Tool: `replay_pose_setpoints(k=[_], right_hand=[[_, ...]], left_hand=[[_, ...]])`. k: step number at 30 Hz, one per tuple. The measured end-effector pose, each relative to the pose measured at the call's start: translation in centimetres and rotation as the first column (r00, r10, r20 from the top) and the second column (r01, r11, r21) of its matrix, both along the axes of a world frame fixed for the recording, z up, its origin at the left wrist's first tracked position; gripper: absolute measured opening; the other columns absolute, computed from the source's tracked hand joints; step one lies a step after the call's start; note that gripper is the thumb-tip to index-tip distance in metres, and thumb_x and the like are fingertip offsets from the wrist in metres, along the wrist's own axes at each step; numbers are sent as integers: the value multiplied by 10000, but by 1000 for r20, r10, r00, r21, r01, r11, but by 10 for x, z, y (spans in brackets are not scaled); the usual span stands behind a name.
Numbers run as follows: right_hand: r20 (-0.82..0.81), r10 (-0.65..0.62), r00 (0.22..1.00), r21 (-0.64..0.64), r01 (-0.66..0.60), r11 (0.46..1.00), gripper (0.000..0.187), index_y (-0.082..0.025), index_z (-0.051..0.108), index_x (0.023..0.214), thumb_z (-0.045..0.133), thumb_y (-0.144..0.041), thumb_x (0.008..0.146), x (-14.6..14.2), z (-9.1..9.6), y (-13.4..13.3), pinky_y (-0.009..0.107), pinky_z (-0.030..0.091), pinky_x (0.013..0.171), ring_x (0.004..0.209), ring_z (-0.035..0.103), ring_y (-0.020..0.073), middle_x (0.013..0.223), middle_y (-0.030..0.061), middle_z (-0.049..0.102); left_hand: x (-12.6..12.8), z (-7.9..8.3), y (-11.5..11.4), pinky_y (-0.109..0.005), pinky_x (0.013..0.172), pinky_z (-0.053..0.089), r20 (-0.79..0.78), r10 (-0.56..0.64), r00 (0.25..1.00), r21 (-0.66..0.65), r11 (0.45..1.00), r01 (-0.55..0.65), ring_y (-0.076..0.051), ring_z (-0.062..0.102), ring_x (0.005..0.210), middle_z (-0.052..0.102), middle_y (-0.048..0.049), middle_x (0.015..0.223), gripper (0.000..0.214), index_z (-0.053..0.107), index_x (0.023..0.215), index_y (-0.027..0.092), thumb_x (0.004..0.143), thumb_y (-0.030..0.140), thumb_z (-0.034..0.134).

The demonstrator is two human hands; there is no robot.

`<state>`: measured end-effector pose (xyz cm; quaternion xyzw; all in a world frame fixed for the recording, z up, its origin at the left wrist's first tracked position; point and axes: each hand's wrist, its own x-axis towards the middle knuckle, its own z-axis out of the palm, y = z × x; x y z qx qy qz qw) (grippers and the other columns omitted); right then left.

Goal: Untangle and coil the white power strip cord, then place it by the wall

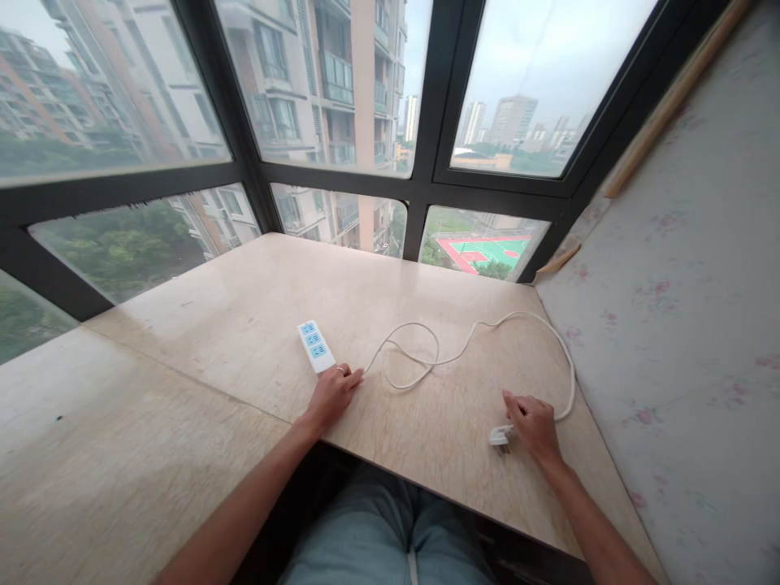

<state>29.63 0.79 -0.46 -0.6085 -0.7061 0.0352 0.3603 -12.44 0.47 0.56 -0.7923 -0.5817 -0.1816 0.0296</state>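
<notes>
A white power strip (315,347) with light-blue sockets lies on the stone-topped sill. Closed at the strip's near end, my left hand (335,394) pinches the white cord (420,361) where it leaves the strip. From there the cord makes a loose loop, runs right and curves back along the wall side. My right hand (534,422) is closed around the cord close to its plug (500,439). The plug sticks out on the left of that hand, its prongs pointing toward me. The fingers of the right hand partly hide the cord.
Dark-framed windows (420,162) border the far and left sides of the sill (213,325). A flowered papered wall (682,325) rises along the right. My legs (390,528) are below the near edge, and a seam crosses the stone at left.
</notes>
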Motion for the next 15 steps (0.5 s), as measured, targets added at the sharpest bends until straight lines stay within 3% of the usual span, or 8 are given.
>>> replay_pose_setpoints(k=[5, 11, 15], right_hand=[[64, 6, 998, 11, -7, 1000, 600, -204, 461, 426, 373, -559, 901, 21, -4, 19, 322, 332, 655, 486, 526, 162, 442, 15, 549], [82, 1, 997, -27, 1, 1000, 568, -204, 457, 441, 367, -538, 892, 37, -6, 31, 312, 338, 645, 512, 519, 163, 461, 20, 545], [184, -59, 981, 50, 51, 997, 536, -199, 473, 483, 357, -498, 912, 35, -8, 26, 321, 319, 681, 580, 519, 173, 512, 34, 565]], left_hand=[[9, -8, 9, -298, 639, 376, -32, 169, 985, 17, 986, -168, -165, 533, 665, 618, -67, 825, 316, 705, 1017, 210, 968, 255, 397], [13, -10, 22, -324, 668, 377, 0, 226, 974, 118, 967, -224, -194, 545, 713, 633, -93, 832, 331, 724, 915, 212, 953, 239, 397], [13, -9, 27, -334, 690, 396, 15, 261, 965, 174, 950, -259, -204, 549, 728, 633, -95, 842, 291, 730, 918, 220, 927, 247, 441]])
